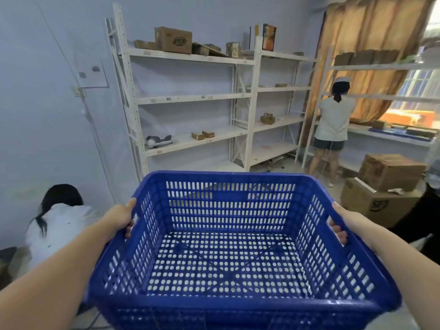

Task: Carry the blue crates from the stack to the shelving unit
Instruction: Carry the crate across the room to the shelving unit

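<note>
An empty blue perforated crate (233, 256) fills the lower middle of the head view, held up in front of me. My left hand (120, 216) grips its left rim at the handle slot. My right hand (341, 223) grips the right rim the same way. The white metal shelving unit (190, 98) stands against the far wall behind the crate. Its shelves hold a few cardboard boxes and small items, with much bare shelf between them. The stack of crates is out of view.
A person in white crouches low at the left (59, 220) by the wall. Another person (333, 129) stands at a second shelf on the right. Stacked cardboard boxes (385, 184) sit on the floor at right. Debris lies under the shelving's base.
</note>
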`<state>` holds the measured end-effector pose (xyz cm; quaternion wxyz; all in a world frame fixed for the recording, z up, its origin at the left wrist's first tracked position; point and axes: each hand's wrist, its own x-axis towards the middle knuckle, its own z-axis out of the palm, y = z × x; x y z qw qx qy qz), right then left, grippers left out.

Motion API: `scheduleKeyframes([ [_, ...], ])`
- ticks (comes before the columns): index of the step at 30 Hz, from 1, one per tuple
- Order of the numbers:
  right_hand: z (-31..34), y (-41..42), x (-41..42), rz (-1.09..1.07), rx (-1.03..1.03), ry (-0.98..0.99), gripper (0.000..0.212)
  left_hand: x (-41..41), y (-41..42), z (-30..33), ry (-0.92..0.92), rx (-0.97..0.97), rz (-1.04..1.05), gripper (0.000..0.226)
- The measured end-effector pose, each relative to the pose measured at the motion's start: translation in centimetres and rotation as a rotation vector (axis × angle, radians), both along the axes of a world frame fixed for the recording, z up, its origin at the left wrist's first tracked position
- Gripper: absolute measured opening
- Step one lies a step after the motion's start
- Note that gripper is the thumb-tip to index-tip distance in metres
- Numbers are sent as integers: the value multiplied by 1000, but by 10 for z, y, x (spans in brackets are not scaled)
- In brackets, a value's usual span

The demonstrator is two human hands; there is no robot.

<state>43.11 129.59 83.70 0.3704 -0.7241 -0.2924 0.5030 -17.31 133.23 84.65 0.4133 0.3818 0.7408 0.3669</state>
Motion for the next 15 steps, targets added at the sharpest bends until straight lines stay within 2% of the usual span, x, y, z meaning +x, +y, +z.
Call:
scheduleKeyframes([
  [15, -38, 270, 40, -62, -79, -65, 62, 49, 307, -43, 37, -55, -68, 56],
])
